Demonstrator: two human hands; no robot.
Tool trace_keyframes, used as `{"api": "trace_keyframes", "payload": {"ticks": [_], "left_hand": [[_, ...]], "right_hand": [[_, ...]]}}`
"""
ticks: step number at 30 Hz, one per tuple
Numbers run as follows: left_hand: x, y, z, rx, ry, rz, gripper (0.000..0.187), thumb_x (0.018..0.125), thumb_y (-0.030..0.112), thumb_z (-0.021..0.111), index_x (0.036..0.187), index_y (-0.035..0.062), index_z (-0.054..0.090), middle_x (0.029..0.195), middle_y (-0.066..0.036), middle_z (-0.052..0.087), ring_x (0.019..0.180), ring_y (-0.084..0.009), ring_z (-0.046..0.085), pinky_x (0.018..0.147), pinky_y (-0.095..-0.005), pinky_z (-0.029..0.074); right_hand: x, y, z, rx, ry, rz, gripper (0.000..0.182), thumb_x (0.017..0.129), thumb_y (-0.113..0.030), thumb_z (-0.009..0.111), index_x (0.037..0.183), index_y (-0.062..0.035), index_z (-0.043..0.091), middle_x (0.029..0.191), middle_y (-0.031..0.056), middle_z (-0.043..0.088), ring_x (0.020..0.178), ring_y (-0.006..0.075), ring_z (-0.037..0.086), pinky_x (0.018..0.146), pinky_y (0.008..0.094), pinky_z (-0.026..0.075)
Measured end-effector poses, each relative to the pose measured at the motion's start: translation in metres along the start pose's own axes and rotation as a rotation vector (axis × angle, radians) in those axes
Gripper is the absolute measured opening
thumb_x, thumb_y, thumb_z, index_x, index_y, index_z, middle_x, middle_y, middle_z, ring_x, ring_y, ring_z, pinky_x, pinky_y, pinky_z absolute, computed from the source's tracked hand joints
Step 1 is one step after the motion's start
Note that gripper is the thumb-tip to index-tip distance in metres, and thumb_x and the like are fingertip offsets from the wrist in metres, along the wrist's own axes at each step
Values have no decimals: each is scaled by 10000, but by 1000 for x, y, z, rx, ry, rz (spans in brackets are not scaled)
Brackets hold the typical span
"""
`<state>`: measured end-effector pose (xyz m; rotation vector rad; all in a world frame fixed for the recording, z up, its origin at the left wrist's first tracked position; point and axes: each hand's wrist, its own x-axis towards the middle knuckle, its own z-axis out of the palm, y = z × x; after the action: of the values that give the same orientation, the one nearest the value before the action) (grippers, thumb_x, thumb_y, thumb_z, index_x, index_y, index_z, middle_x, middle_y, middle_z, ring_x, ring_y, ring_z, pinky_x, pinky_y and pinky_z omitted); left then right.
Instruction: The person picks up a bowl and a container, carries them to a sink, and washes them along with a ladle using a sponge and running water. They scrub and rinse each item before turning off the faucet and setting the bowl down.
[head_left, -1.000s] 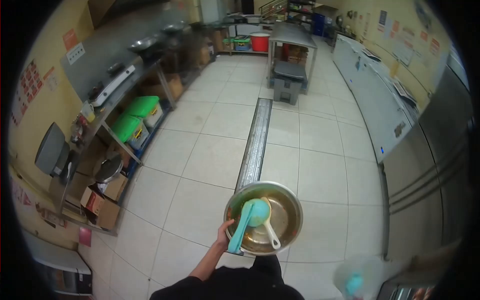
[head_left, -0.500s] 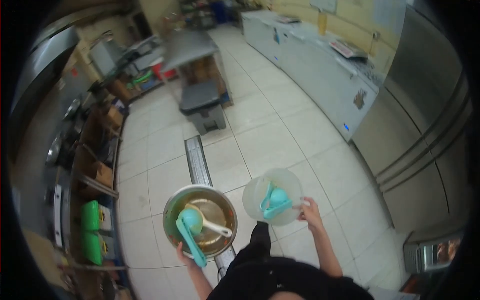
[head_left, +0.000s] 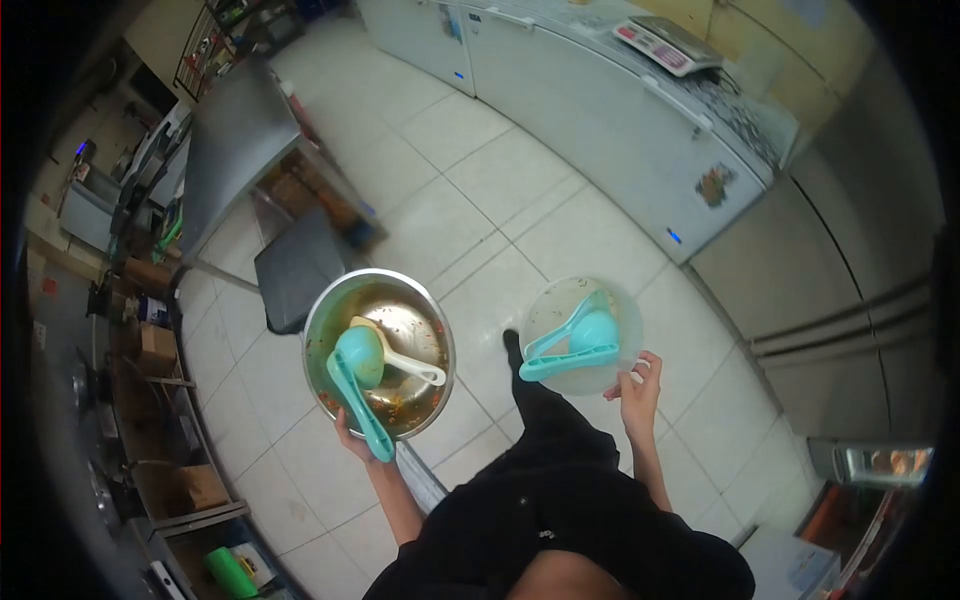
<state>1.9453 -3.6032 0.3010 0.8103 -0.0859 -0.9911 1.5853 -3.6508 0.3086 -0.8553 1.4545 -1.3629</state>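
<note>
My left hand (head_left: 356, 440) grips the near rim of a deep stainless steel bowl (head_left: 428, 325), its fingers partly hidden under it. Inside the bowl, which has orange and brown food bits stuck to its wall, lie a turquoise ladle (head_left: 360, 390) and a cream-coloured ladle (head_left: 414, 370). The turquoise handle sticks out over the rim near my left hand. On the other side, my right hand (head_left: 640, 388) pinches the edge of a translucent plastic tub (head_left: 552, 302). Two turquoise utensils (head_left: 592, 332) with long handles rest in it, at least one a round-bowled ladle.
White chest freezers (head_left: 570, 110) line the right wall, with a digital scale (head_left: 668, 45) on top. A steel refrigerator (head_left: 830, 320) stands at right. Ahead on the left are a steel table (head_left: 240, 140) and a dark-lidded bin (head_left: 295, 270). Shelving with boxes (head_left: 158, 348) runs along the left.
I have walked forward, so the table, bin and freezers are nearer. Both vessels have risen in view, still held in the same hands. One leg is now stretched ahead.
</note>
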Motion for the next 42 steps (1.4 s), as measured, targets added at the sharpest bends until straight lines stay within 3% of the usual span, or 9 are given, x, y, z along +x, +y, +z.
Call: {"api": "trace_keyframes", "payload": {"ticks": [9, 11, 14, 17, 23, 29, 35, 37, 42], "left_hand": [[204, -11, 111, -92, 192, 133, 308, 759, 219, 425, 991, 24, 477, 917, -65, 521, 861, -178, 499, 742, -305, 409], [248, -6, 134, -2, 146, 193, 400, 742, 320, 438, 1041, 57, 474, 943, -81, 540, 895, -219, 499, 821, -354, 373], [339, -6, 152, 21, 102, 132, 387, 749, 294, 426, 1021, 22, 467, 901, -91, 546, 821, -214, 537, 748, -337, 428], [451, -13, 183, 106, 330, 338, 358, 751, 274, 426, 996, 18, 482, 872, -85, 554, 816, -206, 537, 733, -324, 434], [637, 22, 289, -10, 72, 124, 335, 751, 276, 435, 951, 15, 496, 768, -81, 571, 688, -180, 560, 628, -276, 461], [845, 20, 345, 12, 195, 59, 287, 741, 274, 450, 825, 10, 524, 665, -83, 565, 534, -179, 550, 517, -263, 459], [1023, 13, 436, -86, 297, -2, 333, 717, 265, 476, 962, 41, 487, 757, -67, 568, 659, -175, 563, 606, -283, 463], [1084, 22, 415, -109, 283, 29, 358, 707, 285, 488, 990, 67, 498, 865, -64, 553, 818, -214, 519, 772, -338, 394], [1212, 99, 476, -13, 343, 135, 373, 707, 307, 474, 954, 28, 490, 821, -81, 547, 744, -185, 532, 707, -293, 420]], "right_hand": [[278, -66, 206, 75, -232, 31, 362, 728, 9, 463, 1040, -32, 284, 849, 134, 422, 473, 181, 525, 412, 252, 441], [332, -60, 261, 145, -314, 138, 365, 741, -25, 468, 1046, -33, 268, 817, 127, 442, 509, 193, 532, 460, 285, 453], [422, -44, 350, 267, -423, 372, 381, 743, -73, 483, 1057, -52, 270, 832, 129, 477, 549, 188, 528, 536, 316, 457], [495, -36, 425, 300, -375, 454, 408, 739, -69, 490, 1060, -33, 240, 800, 135, 474, 586, 214, 546, 572, 334, 457], [616, -65, 500, 167, -207, 376, 431, 740, -99, 504, 1071, -33, 236, 813, 141, 489, 583, 210, 546, 507, 295, 467], [742, -64, 573, 66, 92, 212, 362, 754, -95, 481, 1038, -60, 259, 754, 126, 465, 485, 182, 530, 465, 270, 476], [933, -46, 751, -1, 53, 250, 356, 732, -36, 490, 991, -71, 249, 782, 147, 455, 434, 185, 508, 412, 279, 463], [973, -69, 836, 44, -56, 219, 368, 729, -51, 495, 1009, -66, 258, 787, 134, 458, 476, 186, 522, 443, 288, 475], [1086, -113, 1049, 146, -336, 298, 441, 705, -54, 512, 1065, -34, 257, 779, 117, 482, 529, 196, 533, 502, 284, 475]]}}
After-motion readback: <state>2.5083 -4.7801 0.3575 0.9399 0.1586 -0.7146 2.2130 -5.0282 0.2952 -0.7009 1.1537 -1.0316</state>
